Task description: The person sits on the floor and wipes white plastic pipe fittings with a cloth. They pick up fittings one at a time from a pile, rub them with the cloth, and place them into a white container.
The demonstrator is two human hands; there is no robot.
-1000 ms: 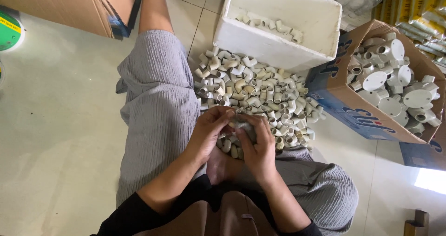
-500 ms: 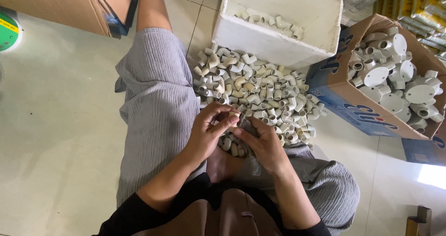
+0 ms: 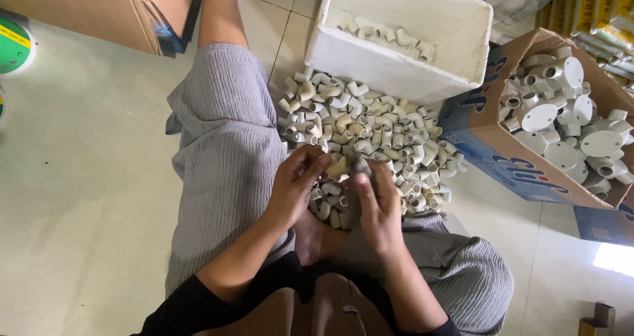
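The pale tiled floor is carrying everything, with the widest open room lying to the person's left. The brown cardboard box with blue print is standing at the right, filled with round white plastic junction boxes; its near corner is sitting just beside the pile, limiting sideways reach there. The white rectangular foam box is standing at the pile's far edge, touching it, and is holding only a thin row of fittings along its back wall, so most of its volume is standing free. By this evidence the sorting is judged to be at an early stage: the large heap of small cream plastic elbow fittings is lying on the floor between the person's grey-trousered legs, largely untransferred. The left hand is pinching one cream elbow fitting at the pile's near edge. The right hand is closing around a second fitting, mostly hidden.
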